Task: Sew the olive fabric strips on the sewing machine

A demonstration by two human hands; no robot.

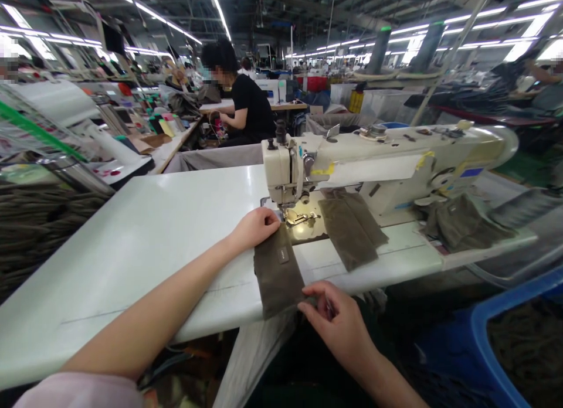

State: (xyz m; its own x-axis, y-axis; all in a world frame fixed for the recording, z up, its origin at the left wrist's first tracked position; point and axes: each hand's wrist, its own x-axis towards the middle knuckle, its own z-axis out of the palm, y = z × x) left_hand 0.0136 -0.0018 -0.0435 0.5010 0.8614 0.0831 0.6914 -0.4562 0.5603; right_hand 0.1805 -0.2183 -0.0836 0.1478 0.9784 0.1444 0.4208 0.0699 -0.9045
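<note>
An olive-brown fabric piece [279,279] with a small label hangs slightly over the table's front edge, its far end by the needle area of a white sewing machine [387,167]. My left hand [257,226] is closed at the piece's far left corner, beside the presser foot. My right hand [332,314] is at its near right corner, thumb and forefinger pinched close to the fabric edge. More olive-brown pieces [352,226] lie right of the needle plate.
The pale table [176,220] spreads leftward. Crumpled brown fabric [470,220] lies at the right, above a blue basket [479,326]. Stacked dark cloth [39,238] is at far left. A person in black [253,109] sits beyond the table.
</note>
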